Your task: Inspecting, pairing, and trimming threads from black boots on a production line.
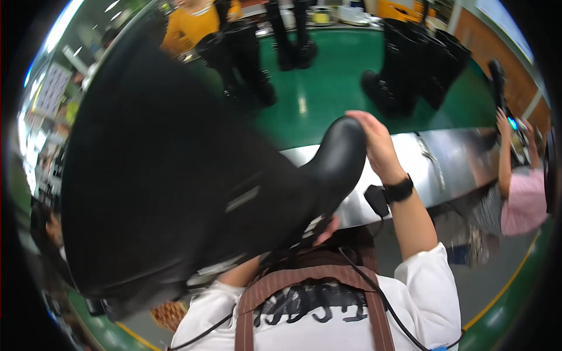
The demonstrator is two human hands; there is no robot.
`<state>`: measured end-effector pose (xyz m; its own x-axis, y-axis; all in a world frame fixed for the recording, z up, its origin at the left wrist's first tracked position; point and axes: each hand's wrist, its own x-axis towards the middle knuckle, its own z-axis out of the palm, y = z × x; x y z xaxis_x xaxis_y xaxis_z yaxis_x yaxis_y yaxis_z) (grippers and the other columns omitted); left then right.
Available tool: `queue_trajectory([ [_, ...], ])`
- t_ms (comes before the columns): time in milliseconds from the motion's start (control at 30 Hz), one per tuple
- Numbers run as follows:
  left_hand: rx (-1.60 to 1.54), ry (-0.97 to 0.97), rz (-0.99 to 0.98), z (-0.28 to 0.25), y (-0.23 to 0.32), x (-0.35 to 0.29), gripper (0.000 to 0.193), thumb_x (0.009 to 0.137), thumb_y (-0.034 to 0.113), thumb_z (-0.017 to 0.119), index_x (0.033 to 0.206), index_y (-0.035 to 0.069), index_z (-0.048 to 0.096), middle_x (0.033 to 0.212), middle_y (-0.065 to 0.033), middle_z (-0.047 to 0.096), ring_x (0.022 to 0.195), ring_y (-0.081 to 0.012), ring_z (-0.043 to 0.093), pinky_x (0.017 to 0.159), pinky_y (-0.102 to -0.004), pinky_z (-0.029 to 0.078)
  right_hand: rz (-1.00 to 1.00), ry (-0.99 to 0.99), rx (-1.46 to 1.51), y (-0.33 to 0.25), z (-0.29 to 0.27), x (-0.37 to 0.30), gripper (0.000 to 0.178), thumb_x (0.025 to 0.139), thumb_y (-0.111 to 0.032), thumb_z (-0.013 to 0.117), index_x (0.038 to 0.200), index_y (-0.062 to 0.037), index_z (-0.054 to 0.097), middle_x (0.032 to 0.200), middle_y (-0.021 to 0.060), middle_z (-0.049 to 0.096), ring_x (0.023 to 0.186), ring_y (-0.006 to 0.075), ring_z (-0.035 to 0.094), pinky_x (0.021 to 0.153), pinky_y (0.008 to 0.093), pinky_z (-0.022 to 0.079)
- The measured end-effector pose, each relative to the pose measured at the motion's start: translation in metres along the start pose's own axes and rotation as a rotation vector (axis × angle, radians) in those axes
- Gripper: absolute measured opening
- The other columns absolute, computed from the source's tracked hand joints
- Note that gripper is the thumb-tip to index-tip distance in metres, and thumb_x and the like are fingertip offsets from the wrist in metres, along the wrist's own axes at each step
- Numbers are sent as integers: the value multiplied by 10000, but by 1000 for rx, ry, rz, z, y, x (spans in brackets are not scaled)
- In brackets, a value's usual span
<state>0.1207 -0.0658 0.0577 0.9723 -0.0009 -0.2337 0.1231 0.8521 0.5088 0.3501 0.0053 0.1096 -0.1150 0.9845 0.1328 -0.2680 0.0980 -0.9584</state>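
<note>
A tall black boot [175, 152] fills much of the left side, very close, its shaft toward the upper left and its rounded toe toward the middle. Around the toe curls my right hand [377, 143], its fingers pressed to the far side of the tip; a black band circles that wrist. My left hand [328, 231] supports the boot from beneath near the sole. Only a few of its fingertips show, and the boot hides the rest. Metallic, blurred fittings run along the boot's lower side.
Several black boots [401, 70] stand on the green tabletop [333, 88] ahead. A shiny metal strip [462, 158] borders its near side, with a thin strap-like piece [430, 155] on it. A co-worker in pink [524, 199] handles a boot at right; another in yellow [187, 29] stands across.
</note>
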Motion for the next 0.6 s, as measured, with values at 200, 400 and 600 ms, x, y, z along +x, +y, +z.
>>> queue_trajectory([
  [200,-185,155,748,-14,-13,18,713,1015,608,233,1236,13,559,1001,-226,673,776,-382,681,680,-508,572,551,-263,576,98,6,-58,782,962,-690,317,1380,-52,492,1330,117,578,1171,260,574,918,420,514],
  [400,79,998,707,-7,-17,22,563,1016,537,403,1041,35,658,843,-155,688,674,-252,665,640,-363,532,542,-280,680,122,9,-65,589,1041,-428,372,1411,27,425,1422,187,488,1287,297,508,1123,417,385],
  [600,845,2030,827,21,-88,-92,411,758,331,840,722,54,538,615,-40,525,543,-171,486,574,-344,426,749,-508,939,118,46,-62,592,1024,-396,418,1411,52,405,1360,189,527,1268,360,523,1119,460,392],
])
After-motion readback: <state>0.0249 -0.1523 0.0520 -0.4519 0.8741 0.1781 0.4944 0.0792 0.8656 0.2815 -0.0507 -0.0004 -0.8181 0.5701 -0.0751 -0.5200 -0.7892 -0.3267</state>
